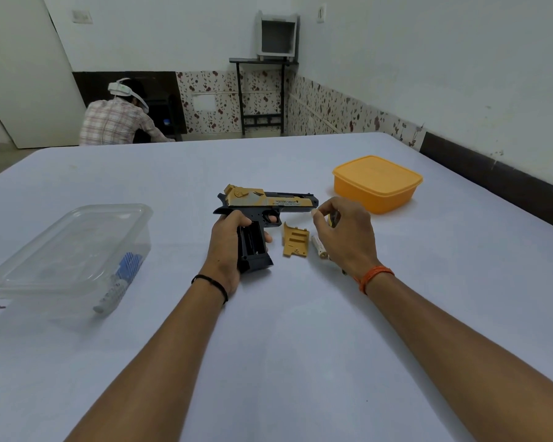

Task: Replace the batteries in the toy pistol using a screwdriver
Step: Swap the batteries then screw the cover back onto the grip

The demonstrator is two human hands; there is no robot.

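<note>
A black and gold toy pistol (268, 202) lies on its side at the middle of the table. My left hand (225, 247) grips its black handle, where the battery compartment (251, 242) stands open and looks empty. The gold compartment cover (296, 239) lies on the cloth just right of the handle. Beside it lies a white battery (319, 246), partly under my right hand (345, 234). My right hand hovers there with curled fingers and pinches a small dark and yellow object (333, 219), only partly seen. A thin dark tip (344, 271) pokes out under my right wrist.
A clear plastic box (23, 275) with a lid stands at the left, holding a blue item and batteries. A shut orange container (377, 183) stands at the back right. White cloth covers the table. A person sits with their back turned beyond the far edge.
</note>
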